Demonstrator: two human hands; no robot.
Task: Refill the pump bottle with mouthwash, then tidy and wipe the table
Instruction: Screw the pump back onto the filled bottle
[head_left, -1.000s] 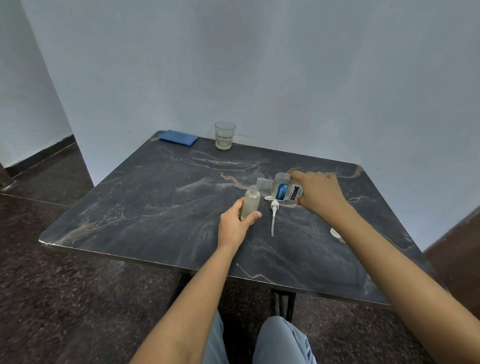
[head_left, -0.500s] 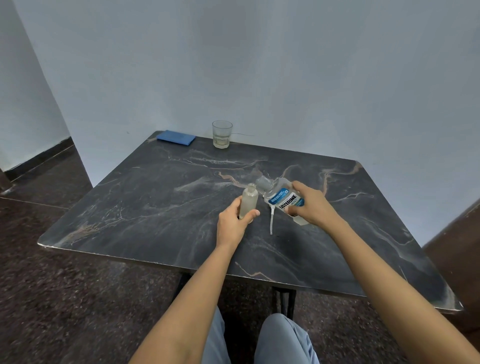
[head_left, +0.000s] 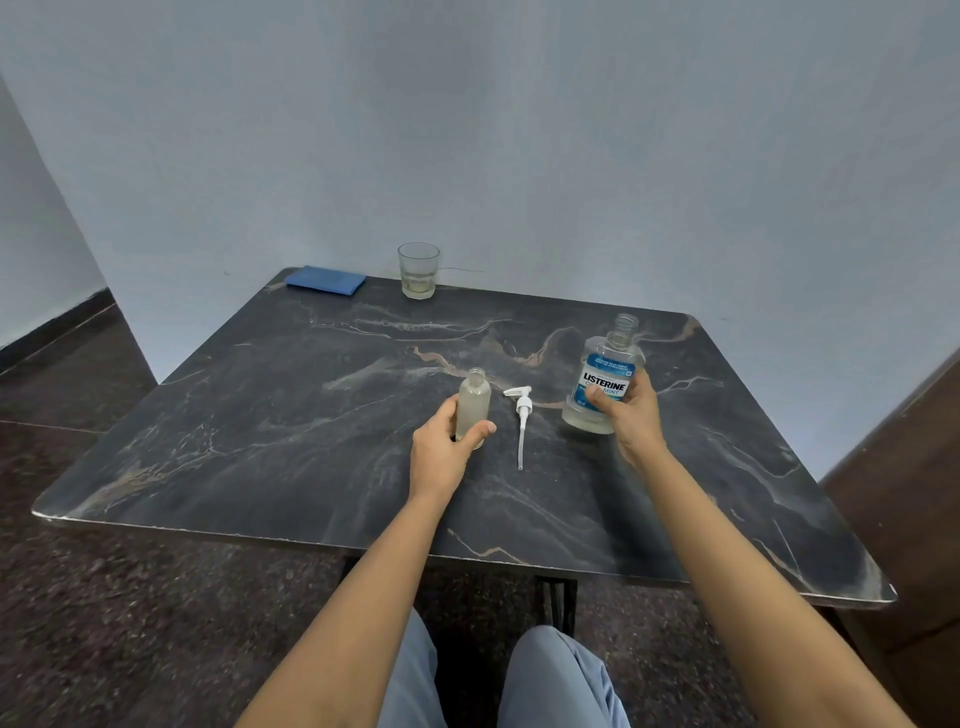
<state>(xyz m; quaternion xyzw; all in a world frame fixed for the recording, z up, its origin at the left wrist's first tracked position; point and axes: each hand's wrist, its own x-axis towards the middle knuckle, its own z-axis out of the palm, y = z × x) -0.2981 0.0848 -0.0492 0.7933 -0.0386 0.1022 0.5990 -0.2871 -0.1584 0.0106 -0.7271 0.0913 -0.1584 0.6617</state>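
Frosted bottle (head_left: 472, 402), uncapped and upright, gripped by the left hand (head_left: 441, 449); right hand (head_left: 631, 413) grips the open, upright mouthwash (head_left: 602, 387); white pump (head_left: 522, 421) lies between.

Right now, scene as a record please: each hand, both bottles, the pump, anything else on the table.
left hand: grips small bottle low on its body
small bottle: upright on table, neck open, pump off
pump: lying on table between the two bottles, tube toward the person
right hand: grips mouthwash bottle at the lower label
mouthwash bottle: upright, uncapped, pale liquid low inside; contact with table unclear
far edge: glass, blue cloth to its left
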